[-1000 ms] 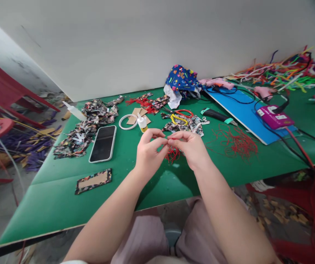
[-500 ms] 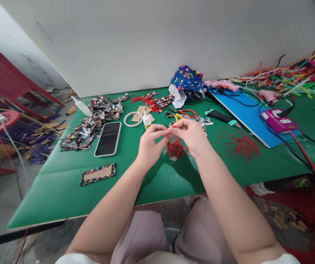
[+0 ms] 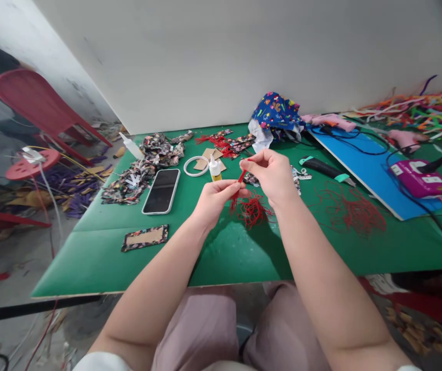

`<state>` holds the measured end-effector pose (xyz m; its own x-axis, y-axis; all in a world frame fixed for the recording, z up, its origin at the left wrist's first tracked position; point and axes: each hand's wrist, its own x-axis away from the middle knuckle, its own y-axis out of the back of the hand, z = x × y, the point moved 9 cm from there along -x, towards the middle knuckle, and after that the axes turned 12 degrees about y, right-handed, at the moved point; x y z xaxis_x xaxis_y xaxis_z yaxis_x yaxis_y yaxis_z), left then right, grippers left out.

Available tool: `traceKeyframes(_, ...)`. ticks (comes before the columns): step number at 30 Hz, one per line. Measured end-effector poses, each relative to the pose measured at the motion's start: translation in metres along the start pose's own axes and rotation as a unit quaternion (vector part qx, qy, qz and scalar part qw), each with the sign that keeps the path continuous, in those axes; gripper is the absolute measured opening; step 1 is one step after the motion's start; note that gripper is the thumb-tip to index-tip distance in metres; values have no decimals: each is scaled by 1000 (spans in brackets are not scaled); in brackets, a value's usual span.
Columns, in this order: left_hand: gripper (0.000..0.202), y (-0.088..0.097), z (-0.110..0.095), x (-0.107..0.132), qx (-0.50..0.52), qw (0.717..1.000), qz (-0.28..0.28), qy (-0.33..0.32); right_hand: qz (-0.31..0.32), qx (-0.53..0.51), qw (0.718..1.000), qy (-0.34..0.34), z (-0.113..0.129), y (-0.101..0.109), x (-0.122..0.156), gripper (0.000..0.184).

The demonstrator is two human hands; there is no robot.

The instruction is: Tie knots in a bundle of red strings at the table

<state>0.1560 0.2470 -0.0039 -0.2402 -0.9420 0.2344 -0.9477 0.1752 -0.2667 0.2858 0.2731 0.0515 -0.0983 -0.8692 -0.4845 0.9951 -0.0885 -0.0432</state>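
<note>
A short bundle of red thread (image 3: 242,176) runs between my two hands above the green table. My left hand (image 3: 218,200) pinches its lower part, and loose strands hang below the fingers. Higher up and to the right, my right hand (image 3: 273,174) grips the top end between thumb and fingers. Just beneath them a tangled heap of red thread (image 3: 255,211) lies on the table. A small glue bottle with a yellow label (image 3: 215,169) stands behind my left hand. A fabric-edged cardboard strip (image 3: 146,238) lies to the left, nearer the table's front edge.
A phone (image 3: 162,191), a white ring (image 3: 196,166) and floral fabric scraps (image 3: 159,149) are on the left. To the right lie a utility knife (image 3: 327,170), more red thread (image 3: 360,211), a blue board (image 3: 363,165), a purple box with cables (image 3: 422,179) and pink glue guns (image 3: 331,122).
My hands, close together before, are now apart: the right has risen and the left sits lower, with red thread showing between them. The view has shifted left.
</note>
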Motion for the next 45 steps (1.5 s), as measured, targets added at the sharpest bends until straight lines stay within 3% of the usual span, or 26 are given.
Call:
traceKeyframes(10,26,-5,12,-3,28,998,10,51,-38,4,999,22,3,24,-17,23)
traceKeyframes(16,23,-8,22,-7,4,997,19,75,-107,0,993,45,8,50,-22,29)
traceKeyframes(21,25,-5,25,-7,-55,996,18,70,-131,15,989,67,15,66,-25,29)
traceKeyframes(24,21,-2,18,-4,-103,994,-9,38,-121,44,988,82,23,69,-23,26)
traceKeyframes(29,26,2,-7,6,-121,987,-70,-83,27,118,989,84,29,39,-14,21)
traceKeyframes(33,32,-8,-16,11,-35,987,3,-158,115,143,977,110,35,6,0,17)
traceKeyframes(36,31,-14,-16,13,57,986,64,-146,154,113,977,91,32,-14,9,15)
traceKeyframes(40,31,-20,-15,15,116,983,113,-86,145,61,986,55,24,-23,13,17)
traceKeyframes(45,26,-13,-7,12,92,992,83,-26,99,-31,994,26,20,-16,11,18)
